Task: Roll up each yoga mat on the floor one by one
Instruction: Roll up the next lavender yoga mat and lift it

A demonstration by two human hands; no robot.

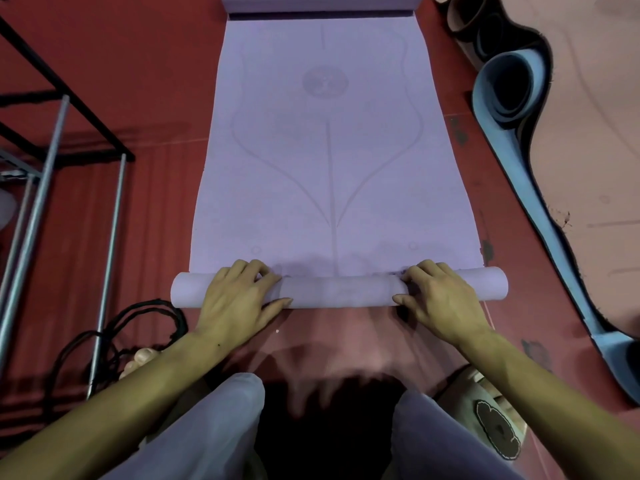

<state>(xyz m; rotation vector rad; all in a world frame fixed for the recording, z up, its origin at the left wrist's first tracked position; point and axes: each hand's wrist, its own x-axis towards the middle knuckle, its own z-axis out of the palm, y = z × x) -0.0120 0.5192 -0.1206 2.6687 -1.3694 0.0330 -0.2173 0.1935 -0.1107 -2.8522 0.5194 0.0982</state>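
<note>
A lilac yoga mat with a faint line pattern lies stretched out on the red floor ahead of me. Its near end is wound into a thin roll lying crosswise in front of my knees. My left hand grips the roll left of its middle, fingers curled over the top and thumb at the near side. My right hand grips it right of the middle in the same way. The mat's far end curls up at the top edge of the view.
A loosely rolled blue mat lies to the right, its tail running toward me beside a pink mat. A metal rack stands at the left, with black cables on the floor by its leg.
</note>
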